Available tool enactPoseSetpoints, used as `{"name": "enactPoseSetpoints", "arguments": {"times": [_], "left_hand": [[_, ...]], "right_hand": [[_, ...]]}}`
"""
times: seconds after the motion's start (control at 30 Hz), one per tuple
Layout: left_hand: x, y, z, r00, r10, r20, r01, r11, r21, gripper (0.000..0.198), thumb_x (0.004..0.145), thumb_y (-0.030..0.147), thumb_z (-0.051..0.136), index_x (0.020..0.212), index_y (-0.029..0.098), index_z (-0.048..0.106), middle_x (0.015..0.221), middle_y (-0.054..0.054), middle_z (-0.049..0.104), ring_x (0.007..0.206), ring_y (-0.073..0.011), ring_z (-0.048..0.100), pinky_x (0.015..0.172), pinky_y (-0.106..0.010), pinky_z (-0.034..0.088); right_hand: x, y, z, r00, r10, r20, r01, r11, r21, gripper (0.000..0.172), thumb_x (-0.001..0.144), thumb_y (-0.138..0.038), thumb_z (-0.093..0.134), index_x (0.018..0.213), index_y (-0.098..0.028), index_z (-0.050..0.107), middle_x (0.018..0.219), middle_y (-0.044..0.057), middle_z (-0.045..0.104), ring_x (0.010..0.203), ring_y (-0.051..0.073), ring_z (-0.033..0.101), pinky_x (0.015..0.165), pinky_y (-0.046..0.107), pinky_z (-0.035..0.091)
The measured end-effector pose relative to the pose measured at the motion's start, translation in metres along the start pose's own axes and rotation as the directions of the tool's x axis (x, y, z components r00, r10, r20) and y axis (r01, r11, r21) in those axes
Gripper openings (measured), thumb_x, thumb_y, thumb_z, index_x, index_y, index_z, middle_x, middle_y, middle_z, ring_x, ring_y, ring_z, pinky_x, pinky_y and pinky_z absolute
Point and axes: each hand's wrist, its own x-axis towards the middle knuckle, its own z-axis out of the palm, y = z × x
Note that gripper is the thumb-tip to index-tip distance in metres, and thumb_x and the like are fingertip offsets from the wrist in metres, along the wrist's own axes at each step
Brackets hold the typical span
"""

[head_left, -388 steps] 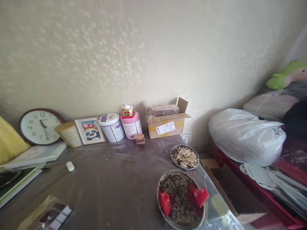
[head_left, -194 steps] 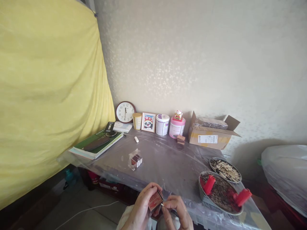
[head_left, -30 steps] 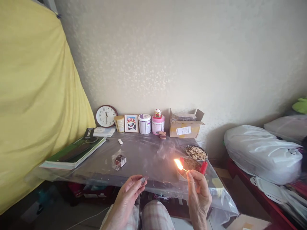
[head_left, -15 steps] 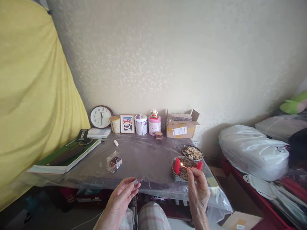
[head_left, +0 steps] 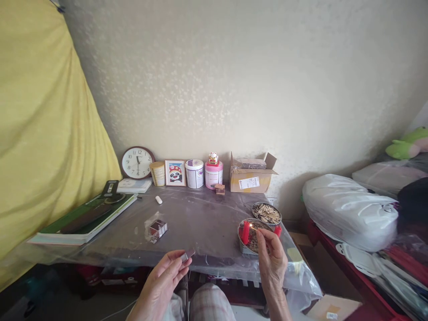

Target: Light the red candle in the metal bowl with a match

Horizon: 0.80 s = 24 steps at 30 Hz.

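Between thumb and index finger, my right hand (head_left: 272, 256) pinches a burning match (head_left: 253, 228). Its small flame is close beside the top of a red candle (head_left: 245, 233); whether they touch I cannot tell. That candle stands upright in a metal tin (head_left: 245, 248) with brown, grainy contents. A second red candle (head_left: 277, 230) shows at the tin's right side, partly hidden behind my right hand. My left hand (head_left: 167, 272) holds a small matchbox (head_left: 187, 255) over the table's front edge. Behind the tin lies a round dish (head_left: 260, 218) full of matchsticks.
A clear-wrapped pack of small boxes (head_left: 157, 229) lies left of centre on the plastic-covered table (head_left: 200, 218). A green book (head_left: 76, 223) is at the left. Along the wall stand a clock (head_left: 137, 163), a picture frame (head_left: 175, 173), canisters (head_left: 194, 174) and a cardboard box (head_left: 250, 180).
The match in my right hand has come slightly nearer the left candle's top. My left hand has tilted the matchbox a little. The whole view has shifted slightly.
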Motion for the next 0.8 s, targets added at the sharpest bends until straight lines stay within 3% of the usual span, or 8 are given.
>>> {"name": "enactPoseSetpoints", "arguments": {"times": [0.27, 0.57, 0.8], "left_hand": [[0.0015, 0.0004, 0.0007, 1.0, -0.006, -0.014, 0.006, 1.0, 0.011, 0.029, 0.072, 0.046, 0.073, 0.089, 0.024, 0.073, 0.099, -0.006, 0.074, 0.107, -0.026, 0.06, 0.1, -0.04, 0.042], [-0.0026, 0.0075, 0.0078, 0.997, -0.032, -0.064, 0.033, 0.999, 0.02, 0.036, 0.06, 0.05, 0.08, 0.083, 0.023, 0.073, 0.097, -0.007, 0.075, 0.111, -0.0301, 0.059, 0.103, -0.043, 0.04], [0.0007, 0.0025, 0.0023, 0.999, -0.027, -0.034, 0.028, 0.999, 0.02, 0.034, 0.066, 0.049, 0.077, 0.087, 0.023, 0.072, 0.102, -0.008, 0.074, 0.11, -0.0285, 0.06, 0.101, -0.041, 0.041]], "right_hand": [[0.0015, 0.0032, 0.0038, 0.993, 0.115, 0.02, -0.115, 0.992, 0.053, 0.03, 0.08, -0.049, 0.062, 0.084, -0.019, 0.068, 0.085, 0.006, 0.071, 0.079, 0.021, 0.065, 0.077, 0.033, 0.05], [0.0044, 0.0088, 0.0065, 0.997, 0.061, 0.039, -0.063, 0.997, 0.048, 0.026, 0.082, -0.046, 0.061, 0.081, -0.02, 0.066, 0.084, 0.005, 0.069, 0.08, 0.02, 0.064, 0.08, 0.034, 0.05], [0.0047, 0.0106, 0.0099, 0.998, 0.051, 0.045, -0.053, 0.998, 0.04, 0.026, 0.083, -0.045, 0.06, 0.082, -0.019, 0.066, 0.084, 0.005, 0.068, 0.079, 0.02, 0.063, 0.077, 0.034, 0.05]]}}
